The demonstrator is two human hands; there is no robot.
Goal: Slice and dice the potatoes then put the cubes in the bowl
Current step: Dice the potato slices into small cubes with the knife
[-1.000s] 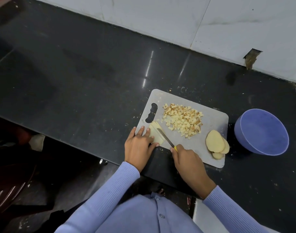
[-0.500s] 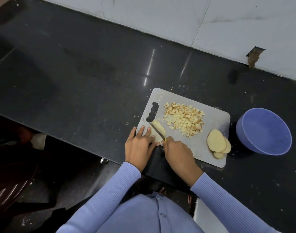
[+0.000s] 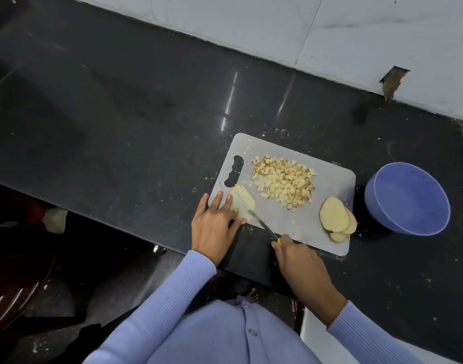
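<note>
Slicing is in hand: left hand presses straight fingers on the pale flat potato slice at the grey cutting board's near-left corner, right hand grips the yellow-handled knife, which next needs another parallel cut.

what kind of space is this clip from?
Most likely a home kitchen: a dark stone countertop set against a pale tiled wall, with a cutting board holding diced potato cubes, and a blue bowl beside it.
</note>
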